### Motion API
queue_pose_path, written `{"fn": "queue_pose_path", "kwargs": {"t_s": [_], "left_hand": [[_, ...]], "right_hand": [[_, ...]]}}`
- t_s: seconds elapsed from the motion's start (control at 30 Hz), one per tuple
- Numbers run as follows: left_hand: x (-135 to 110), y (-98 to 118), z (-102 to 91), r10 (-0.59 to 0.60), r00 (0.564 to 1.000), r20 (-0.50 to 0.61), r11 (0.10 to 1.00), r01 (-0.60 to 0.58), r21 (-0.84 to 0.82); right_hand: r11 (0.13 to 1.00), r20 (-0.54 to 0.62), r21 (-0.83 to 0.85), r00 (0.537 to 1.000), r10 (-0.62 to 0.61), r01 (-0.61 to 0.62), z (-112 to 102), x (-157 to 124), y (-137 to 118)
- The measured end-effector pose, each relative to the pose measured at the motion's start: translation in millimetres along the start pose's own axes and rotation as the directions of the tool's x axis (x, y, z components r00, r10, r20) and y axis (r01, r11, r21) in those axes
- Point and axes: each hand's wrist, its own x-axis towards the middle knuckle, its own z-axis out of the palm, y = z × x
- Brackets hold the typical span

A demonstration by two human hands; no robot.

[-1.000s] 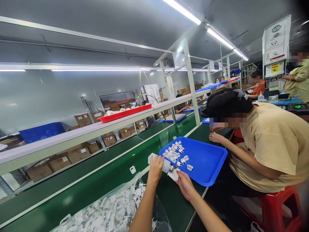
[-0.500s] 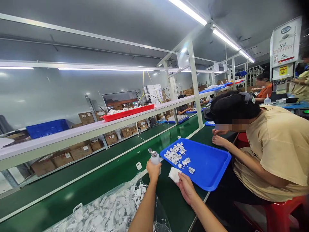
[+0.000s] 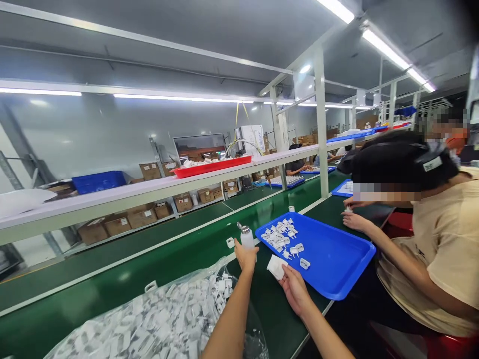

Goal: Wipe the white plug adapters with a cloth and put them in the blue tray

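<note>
My left hand (image 3: 246, 257) is around a white dispenser bottle (image 3: 247, 238) with a metal top, whose small lid is flipped up. The bottle stands upright, and its lower part is hidden behind the hand. Between the fingers and thumb of my right hand (image 3: 295, 286) is a folded white cloth (image 3: 277, 267), just in front of a blue tray (image 3: 329, 254). White plug adapters (image 3: 280, 235) with pins lie grouped at the tray's left side, a few of them apart. A loose white housing (image 3: 230, 243) lies left of the bottle.
A clear plastic bag (image 3: 149, 319) full of white plastic parts takes up the near left of the green bench. A co-worker (image 3: 441, 239) bends over the bench at right. Above the far side runs a shelf holding a red tray (image 3: 213, 166).
The view has turned left, so things sit further right. My left hand's thumb side looks spread slightly wider at the bottle. The cloth stays in my right hand.
</note>
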Motion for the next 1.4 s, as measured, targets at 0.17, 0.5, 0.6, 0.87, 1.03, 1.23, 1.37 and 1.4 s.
{"fn": "queue_pose_path", "kwargs": {"t_s": [0.17,0.5,0.6,0.87,1.03,1.23,1.37,1.4], "left_hand": [[-28.6,38.9,-62.5,0.02,1.0,-0.015,0.993,-0.022,-0.116],[-204.3,-41.8,-133.8,-0.108,0.99,0.092,0.694,0.141,-0.706],[-219.7,-55.7,-105.9,-0.146,0.977,0.158,0.623,0.215,-0.752],[-231.7,-54.0,-72.1,-0.142,0.902,0.408,0.336,0.431,-0.837],[-241.3,-48.5,-70.6,-0.16,0.813,0.56,0.157,0.581,-0.799],[-251.8,-48.0,-71.8,-0.095,0.793,0.602,0.091,0.609,-0.788],[-254.6,-52.7,-68.1,-0.05,0.795,0.605,0.067,0.607,-0.792],[-254.7,-53.6,-67.1,-0.054,0.796,0.602,0.066,0.605,-0.794]], "right_hand": [[1.0,-0.059,-0.016,0.998,0.022,-0.023,-1.0,-5.3,-2.6],[0.997,-0.003,-0.036,0.998,0.061,-0.061,42.8,-116.7,-16.0],[0.997,-0.056,-0.073,0.998,0.031,-0.035,46.3,-153.6,-24.9],[0.976,-0.137,-0.218,0.991,-0.004,-0.026,17.9,-170.3,-43.9],[0.902,-0.183,-0.42,0.964,-0.194,0.103,-0.9,-181.6,-65.7],[0.927,-0.048,-0.375,0.999,-0.025,0.005,7.0,-192.7,-74.6],[0.921,-0.079,-0.367,0.991,0.106,-0.128,11.9,-186.1,-75.0],[0.925,-0.095,-0.354,0.989,0.115,-0.141,11.9,-185.2,-76.2]]}}
